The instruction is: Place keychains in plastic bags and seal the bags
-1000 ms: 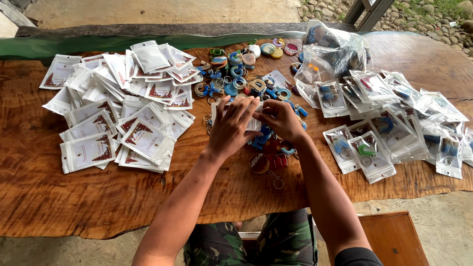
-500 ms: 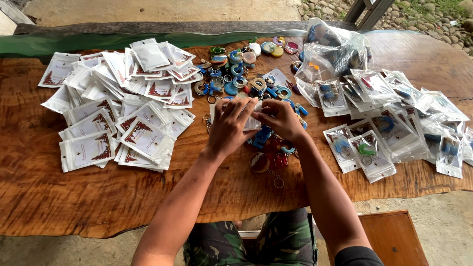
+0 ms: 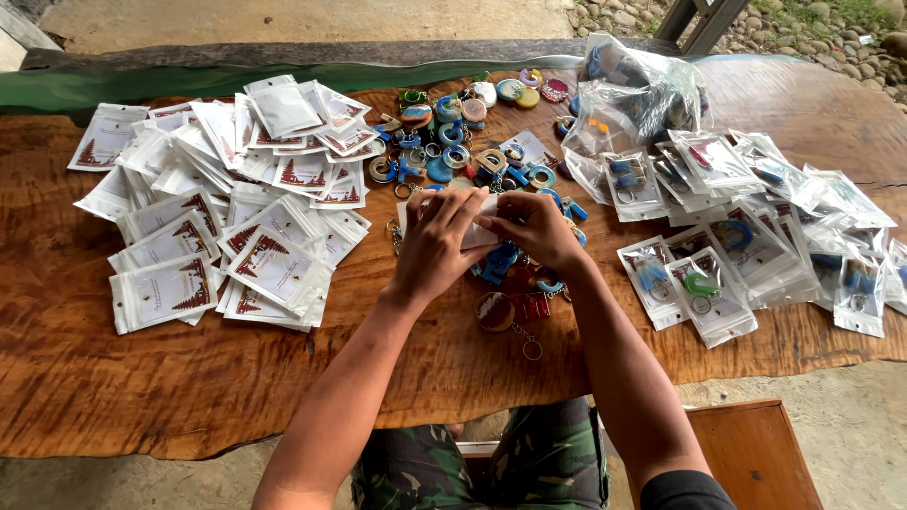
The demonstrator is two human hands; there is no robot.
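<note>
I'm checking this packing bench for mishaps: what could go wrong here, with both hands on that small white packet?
Both the left hand and the right hand pinch the white packet right above loose keyrings; a sleeve or wrist might sweep some off the table edge. The empty packets lie in a loose overlapping heap, so a nudge could slide them. The filled bags near the edge may slip off too.

Outdoor craft-packing spot; rough wooden table [image 3: 142, 397]; gravel ground [image 3: 652, 14]; keychain packets [image 3: 265, 269].
</note>
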